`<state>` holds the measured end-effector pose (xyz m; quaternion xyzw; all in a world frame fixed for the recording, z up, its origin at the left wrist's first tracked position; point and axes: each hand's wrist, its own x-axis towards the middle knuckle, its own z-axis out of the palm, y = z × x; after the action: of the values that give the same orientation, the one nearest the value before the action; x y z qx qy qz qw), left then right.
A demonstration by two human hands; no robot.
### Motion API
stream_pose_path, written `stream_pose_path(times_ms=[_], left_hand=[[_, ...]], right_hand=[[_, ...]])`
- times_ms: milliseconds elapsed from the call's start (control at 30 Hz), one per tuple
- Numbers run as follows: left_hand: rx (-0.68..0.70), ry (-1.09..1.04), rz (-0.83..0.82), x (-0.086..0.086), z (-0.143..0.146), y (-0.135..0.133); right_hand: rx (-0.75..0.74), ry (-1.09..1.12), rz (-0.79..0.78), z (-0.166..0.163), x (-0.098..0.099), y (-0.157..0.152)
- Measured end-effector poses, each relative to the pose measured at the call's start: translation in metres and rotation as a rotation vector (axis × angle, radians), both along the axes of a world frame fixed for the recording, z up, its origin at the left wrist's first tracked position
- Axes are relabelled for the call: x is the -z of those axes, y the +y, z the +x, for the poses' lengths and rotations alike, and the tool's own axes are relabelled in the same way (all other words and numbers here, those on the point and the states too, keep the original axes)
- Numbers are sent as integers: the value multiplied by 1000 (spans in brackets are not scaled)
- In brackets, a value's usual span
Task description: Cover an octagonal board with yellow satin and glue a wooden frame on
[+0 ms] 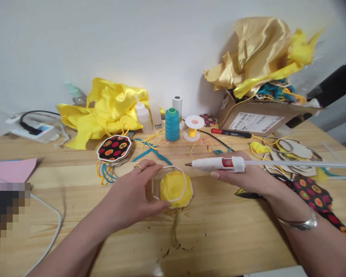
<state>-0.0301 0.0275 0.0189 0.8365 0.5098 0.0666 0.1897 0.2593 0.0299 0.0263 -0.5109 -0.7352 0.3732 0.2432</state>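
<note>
My left hand (pixel 134 194) pinches a white scalloped frame (pixel 155 184) that lies over a yellow fabric-covered disc (pixel 175 189) on the wooden table (pixel 225 231). A tassel of yellow threads (pixel 175 227) trails from the disc toward me. My right hand (pixel 243 177) is wrapped round a white hot glue gun (pixel 219 164). The gun lies level, its nozzle pointing left just above the disc's right side. A clear glue stick (pixel 300 164) sticks out of its back to the right.
A stack of patterned discs (pixel 114 149) sits left of centre, with yellow cloth (pixel 106 109) behind. A teal thread cone (pixel 172 124), yellow cord spool (pixel 193 127), bottles and red pen (pixel 230 133) stand at the back. A cardboard box (pixel 259 117) of gold fabric and white frames (pixel 291 152) are right.
</note>
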Motion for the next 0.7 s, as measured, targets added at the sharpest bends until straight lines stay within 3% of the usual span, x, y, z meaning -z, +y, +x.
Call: stream_pose_path(times_ms=[200,400,700], left_hand=[[-181,-116,-27,-6,-3,7],[-441,-383,-131,-8,3,7],[-509,-537,-202,-8,6,6]], right_hand=[[-22,-59,30,-3,4,-1],[-69,-40,92,-21,0,-3],[-90,-55,80,-30,9,-3]])
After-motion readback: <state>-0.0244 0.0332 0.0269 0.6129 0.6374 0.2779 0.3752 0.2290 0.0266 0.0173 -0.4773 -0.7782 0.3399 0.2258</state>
